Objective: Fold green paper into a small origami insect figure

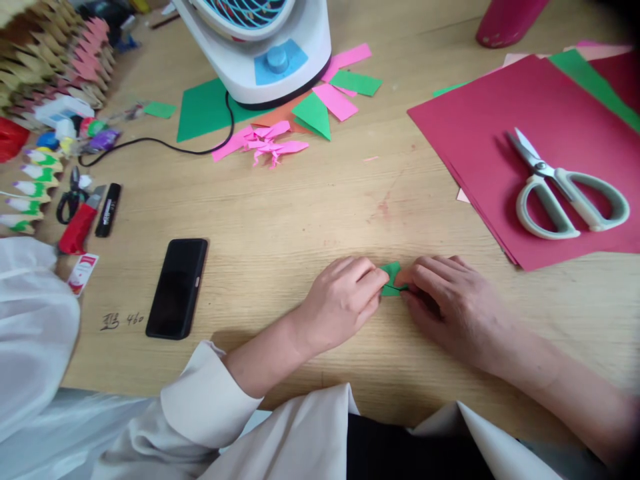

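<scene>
A small piece of green paper (391, 272) lies between my two hands near the front of the table, with a dark line or fold edge across it. My left hand (345, 293) has its fingers closed on the paper's left side. Opposite it, my right hand (445, 300) pinches the right side between thumb and fingers. The fingers cover both sides of the paper, so its full shape is hidden.
White scissors (550, 180) rest on red paper sheets (465, 127) at the right. A black phone (177, 287) lies left of my hands. Pink folded paper (273, 143) and paper strips surround a white fan (295, 73). A red cutter (80, 227) and a black marker (109, 210) lie far left.
</scene>
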`<state>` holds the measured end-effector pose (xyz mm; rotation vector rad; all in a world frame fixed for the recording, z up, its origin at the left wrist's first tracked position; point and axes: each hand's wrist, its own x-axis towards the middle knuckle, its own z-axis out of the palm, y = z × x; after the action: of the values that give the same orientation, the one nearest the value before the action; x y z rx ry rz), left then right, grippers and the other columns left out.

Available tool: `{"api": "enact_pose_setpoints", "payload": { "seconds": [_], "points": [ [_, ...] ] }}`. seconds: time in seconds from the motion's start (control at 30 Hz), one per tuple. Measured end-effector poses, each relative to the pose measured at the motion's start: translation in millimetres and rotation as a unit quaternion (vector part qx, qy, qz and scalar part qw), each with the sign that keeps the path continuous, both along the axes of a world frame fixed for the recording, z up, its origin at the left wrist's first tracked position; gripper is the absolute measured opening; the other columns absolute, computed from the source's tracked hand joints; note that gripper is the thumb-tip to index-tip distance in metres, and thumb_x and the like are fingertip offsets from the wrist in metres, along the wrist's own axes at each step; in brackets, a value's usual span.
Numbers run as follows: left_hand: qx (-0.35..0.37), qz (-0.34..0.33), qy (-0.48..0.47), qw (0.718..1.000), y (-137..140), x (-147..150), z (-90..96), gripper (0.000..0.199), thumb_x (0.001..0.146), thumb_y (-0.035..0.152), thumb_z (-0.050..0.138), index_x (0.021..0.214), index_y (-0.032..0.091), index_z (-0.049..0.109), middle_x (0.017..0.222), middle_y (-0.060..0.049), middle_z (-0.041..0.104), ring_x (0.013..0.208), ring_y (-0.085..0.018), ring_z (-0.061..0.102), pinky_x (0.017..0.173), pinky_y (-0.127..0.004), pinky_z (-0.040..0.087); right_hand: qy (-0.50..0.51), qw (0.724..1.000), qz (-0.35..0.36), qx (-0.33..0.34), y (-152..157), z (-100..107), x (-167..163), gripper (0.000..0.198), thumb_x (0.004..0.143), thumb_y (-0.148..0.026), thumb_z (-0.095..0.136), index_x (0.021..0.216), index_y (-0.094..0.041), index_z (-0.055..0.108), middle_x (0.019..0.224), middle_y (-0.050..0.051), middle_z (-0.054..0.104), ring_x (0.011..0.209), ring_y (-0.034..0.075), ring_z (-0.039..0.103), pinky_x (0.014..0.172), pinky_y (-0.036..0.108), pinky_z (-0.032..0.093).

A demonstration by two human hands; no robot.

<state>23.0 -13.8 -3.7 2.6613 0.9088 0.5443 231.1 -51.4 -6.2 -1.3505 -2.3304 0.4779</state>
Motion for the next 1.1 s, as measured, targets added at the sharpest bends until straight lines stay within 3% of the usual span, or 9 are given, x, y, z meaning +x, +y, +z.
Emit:
{"api": "enact_pose_setpoints", "payload": {
  "seconds": [0.27, 0.43, 0.6, 0.83, 0.97, 1.1],
  "points": [
    [0.031, -0.012, 0.003, 0.999, -1, -5, 0.8, 0.022, 0.098, 0.014, 0.045, 0.091, 0.017, 0.066, 0.091, -0.004, 0.066, 0.083, -0.014, 0.06, 0.077, -0.027, 0.051, 0.011, 1.0, 0.008, 0.008, -1, -2, 2, 0.018, 0.087, -0.006, 0.051, 0.092, -0.021, 0.061, 0.081, 0.002, 0.056, 0.078, 0.019, 0.055, 0.073, 0.034, 0.038],
    [0.108, -0.087, -0.003, 0.99, -4, -18, 0.6, 0.024, 0.096, 0.011, 0.052, 0.116, 0.015, 0.064, 0.119, -0.004, 0.07, 0.095, -0.015, 0.063, 0.089, -0.032, 0.055, 0.025, 1.0, 0.005, 0.015, -1, -4, 1, 0.017, 0.088, -0.006, 0.053, 0.092, -0.019, 0.061, 0.083, 0.003, 0.057, 0.078, 0.019, 0.056, 0.074, 0.034, 0.039],
    [0.131, -0.12, 0.023, 0.984, -9, -23, 1.2, 0.033, 0.094, 0.008, 0.056, 0.127, 0.007, 0.06, 0.121, -0.008, 0.07, 0.098, -0.02, 0.062, 0.091, -0.038, 0.057, 0.028, 1.0, 0.006, 0.004, 0, -3, 4, 0.016, 0.088, -0.006, 0.052, 0.091, -0.018, 0.062, 0.082, 0.004, 0.056, 0.078, 0.019, 0.055, 0.074, 0.035, 0.04],
    [0.118, -0.098, 0.031, 0.988, -16, -22, -0.6, 0.031, 0.095, 0.009, 0.055, 0.125, 0.009, 0.063, 0.127, -0.008, 0.067, 0.101, -0.02, 0.062, 0.092, -0.04, 0.056, 0.094, 0.992, 0.072, -0.032, -2, -3, 26, 0.027, 0.095, -0.011, 0.049, 0.116, -0.022, 0.063, 0.092, 0.005, 0.058, 0.08, 0.017, 0.056, 0.073, 0.032, 0.043],
    [0.121, -0.092, 0.05, 0.987, -18, -22, 2.0, 0.031, 0.096, 0.009, 0.052, 0.125, 0.01, 0.063, 0.129, -0.007, 0.066, 0.101, -0.02, 0.062, 0.093, -0.04, 0.055, 0.04, 0.993, 0.113, 0.007, -5, -1, 33, 0.033, 0.097, -0.013, 0.048, 0.125, -0.023, 0.06, 0.101, 0.008, 0.06, 0.088, 0.02, 0.057, 0.078, 0.036, 0.045],
    [0.121, -0.088, 0.071, 0.986, -20, -21, 5.4, 0.032, 0.097, 0.01, 0.049, 0.126, 0.011, 0.062, 0.129, -0.007, 0.066, 0.102, -0.02, 0.061, 0.095, -0.04, 0.055, -0.031, 0.984, 0.164, 0.062, -7, 4, 33, 0.037, 0.099, -0.012, 0.041, 0.13, -0.019, 0.059, 0.098, 0.009, 0.061, 0.084, 0.022, 0.054, 0.078, 0.039, 0.046]
  ]
}}
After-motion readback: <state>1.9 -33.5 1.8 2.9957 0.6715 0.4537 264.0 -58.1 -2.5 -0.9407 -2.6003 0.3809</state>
